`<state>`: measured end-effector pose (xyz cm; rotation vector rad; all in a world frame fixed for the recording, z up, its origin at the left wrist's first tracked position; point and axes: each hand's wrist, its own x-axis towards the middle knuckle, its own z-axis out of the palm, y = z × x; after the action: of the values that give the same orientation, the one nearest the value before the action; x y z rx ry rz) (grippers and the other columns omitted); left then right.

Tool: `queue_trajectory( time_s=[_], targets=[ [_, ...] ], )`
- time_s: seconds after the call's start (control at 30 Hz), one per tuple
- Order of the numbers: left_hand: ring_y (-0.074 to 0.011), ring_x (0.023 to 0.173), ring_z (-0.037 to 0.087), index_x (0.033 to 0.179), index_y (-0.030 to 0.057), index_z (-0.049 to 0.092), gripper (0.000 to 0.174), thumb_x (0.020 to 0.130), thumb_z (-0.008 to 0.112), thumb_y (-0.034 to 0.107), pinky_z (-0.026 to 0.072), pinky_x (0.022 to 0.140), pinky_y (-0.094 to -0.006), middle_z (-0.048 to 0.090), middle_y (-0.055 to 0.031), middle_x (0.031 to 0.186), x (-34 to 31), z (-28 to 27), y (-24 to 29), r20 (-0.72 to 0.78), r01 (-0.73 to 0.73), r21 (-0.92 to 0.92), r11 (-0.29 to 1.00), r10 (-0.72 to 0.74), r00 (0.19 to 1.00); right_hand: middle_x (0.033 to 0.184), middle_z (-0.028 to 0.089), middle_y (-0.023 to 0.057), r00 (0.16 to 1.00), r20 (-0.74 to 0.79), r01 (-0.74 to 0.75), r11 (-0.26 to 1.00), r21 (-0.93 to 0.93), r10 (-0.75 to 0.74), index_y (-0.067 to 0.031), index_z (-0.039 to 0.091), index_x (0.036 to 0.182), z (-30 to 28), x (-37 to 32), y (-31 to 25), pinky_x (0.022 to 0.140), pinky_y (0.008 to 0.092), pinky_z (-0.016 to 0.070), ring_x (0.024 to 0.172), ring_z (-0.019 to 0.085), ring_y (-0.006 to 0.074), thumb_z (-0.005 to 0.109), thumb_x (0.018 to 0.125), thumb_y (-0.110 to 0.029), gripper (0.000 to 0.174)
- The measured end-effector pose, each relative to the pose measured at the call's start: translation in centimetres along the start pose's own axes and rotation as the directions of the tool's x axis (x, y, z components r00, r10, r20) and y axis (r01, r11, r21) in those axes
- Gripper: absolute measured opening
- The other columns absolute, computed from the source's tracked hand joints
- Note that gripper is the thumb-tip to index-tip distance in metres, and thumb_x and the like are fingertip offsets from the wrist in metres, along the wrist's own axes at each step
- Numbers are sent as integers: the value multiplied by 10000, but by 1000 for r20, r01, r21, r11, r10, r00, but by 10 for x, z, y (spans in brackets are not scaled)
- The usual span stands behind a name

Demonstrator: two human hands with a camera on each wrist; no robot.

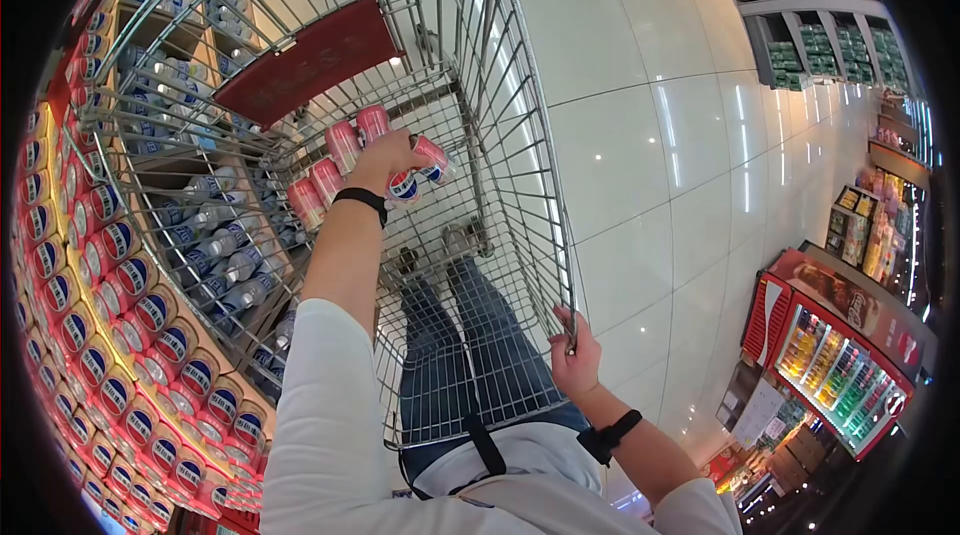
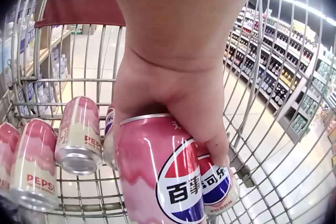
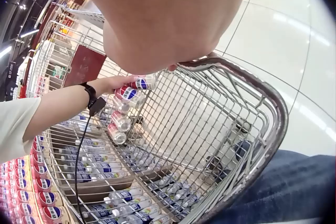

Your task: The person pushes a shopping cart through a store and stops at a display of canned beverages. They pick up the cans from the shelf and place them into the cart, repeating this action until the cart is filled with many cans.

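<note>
My left hand (image 1: 388,153) reaches down into the metal shopping cart (image 1: 500,125) and grips pink Pepsi cans. One can (image 2: 157,166) fills the front of the left wrist view, its round logo facing the camera. A second can (image 2: 216,184) shows beside it, right under the thumb. Several more pink cans (image 1: 342,147) sit in a cluster next to the hand on the cart's wire bottom. At the cart's side my right hand (image 1: 576,360) holds the metal rim (image 3: 257,79), fingers curled over it.
Stacked pink Pepsi cans (image 1: 150,355) form a display along the left. Beyond the cart's wires stand shelves of bottled water (image 1: 215,245). A red drinks cooler (image 1: 835,350) is at the right, over a tiled floor (image 1: 640,155). A red panel (image 1: 305,60) hangs on the cart.
</note>
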<state>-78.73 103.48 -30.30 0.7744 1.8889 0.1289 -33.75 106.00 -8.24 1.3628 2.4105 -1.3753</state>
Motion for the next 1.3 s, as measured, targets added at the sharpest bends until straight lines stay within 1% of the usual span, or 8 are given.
queue_trajectory(
  time_s=[0.3, 0.5, 0.53, 0.63, 0.73, 0.87, 1.0, 1.3],
  targets=[
    [-348, 1166, 648, 1337, -11, 572, 886, 647, 868, 459, 507, 1007, -393, 661, -228, 1269, 49, -11, 22, -210, -219, -271, 937, 165, 964, 1111, 726, 171, 991, -127, 44, 998, 39, -38, 9, 568, 1309, 4, 2, -2, 686, 308, 576, 766, 757, 234, 503, 861, 34, 453],
    [-323, 1095, 675, 1182, 84, 696, 702, 612, 904, 435, 534, 937, -410, 709, -168, 1170, 64, -19, 23, -345, -313, -257, 914, 215, 914, 1269, 643, 260, 999, -23, 24, 997, 71, -23, 48, 477, 1335, 0, -1, -2, 738, 331, 631, 1194, 661, 324, 394, 930, 88, 415],
    [-311, 1034, 682, 1162, 65, 681, 625, 656, 900, 361, 538, 907, -408, 714, -156, 1109, 64, -20, 22, -393, -344, -294, 892, 216, 894, 1152, 721, 202, 990, -118, 78, 996, 45, -72, 51, 535, 1306, 5, 1, 0, 669, 301, 583, 759, 758, 221, 483, 878, 62, 431],
    [-312, 1024, 663, 1162, 50, 637, 561, 725, 887, 298, 522, 925, -428, 700, -133, 1061, 65, -10, 23, -465, -352, -322, 879, 177, 867, 1149, 723, 202, 988, -133, 85, 994, 66, -76, 53, 534, 1306, 5, 0, 1, 663, 302, 581, 762, 759, 221, 483, 879, 60, 430],
    [-365, 1233, 529, 1238, 14, 566, 583, 784, 801, 293, 444, 1039, -458, 597, -180, 1260, 43, 19, 41, -810, -192, 142, 971, 226, 541, 1164, 719, 201, 991, -120, 62, 996, 68, -53, 44, 542, 1303, 4, 0, 0, 650, 302, 577, 748, 758, 219, 485, 874, 55, 432],
    [-391, 1319, 467, 1319, -26, 503, 584, 851, 722, 245, 400, 1125, -471, 491, -221, 1433, 23, 110, 61, -775, -76, 248, 966, 245, 583, 1179, 712, 205, 995, -84, 69, 993, 91, -61, 35, 549, 1308, 1, 4, -5, 675, 310, 577, 793, 761, 245, 494, 864, 51, 449],
    [-441, 1273, 522, 1343, -40, 513, 633, 860, 708, 319, 431, 1094, -486, 534, -287, 1381, -83, 112, 101, -156, -141, -264, 954, 102, 983, 1176, 707, 206, 988, -110, 115, 992, 55, -109, 27, 548, 1325, 5, 8, 9, 809, 359, 568, 969, 734, 318, 495, 863, 34, 466],
    [-395, 1093, 633, 1281, 7, 552, 546, 869, 722, 323, 525, 916, -476, 663, -203, 1158, -359, 38, 146, -384, -304, -229, 925, 200, 901, 1218, 656, 188, 992, -72, 112, 980, 164, -101, 17, 499, 1379, 5, 17, 0, 907, 373, 515, 1154, 652, 312, 476, 850, 35, 529]
  ],
)
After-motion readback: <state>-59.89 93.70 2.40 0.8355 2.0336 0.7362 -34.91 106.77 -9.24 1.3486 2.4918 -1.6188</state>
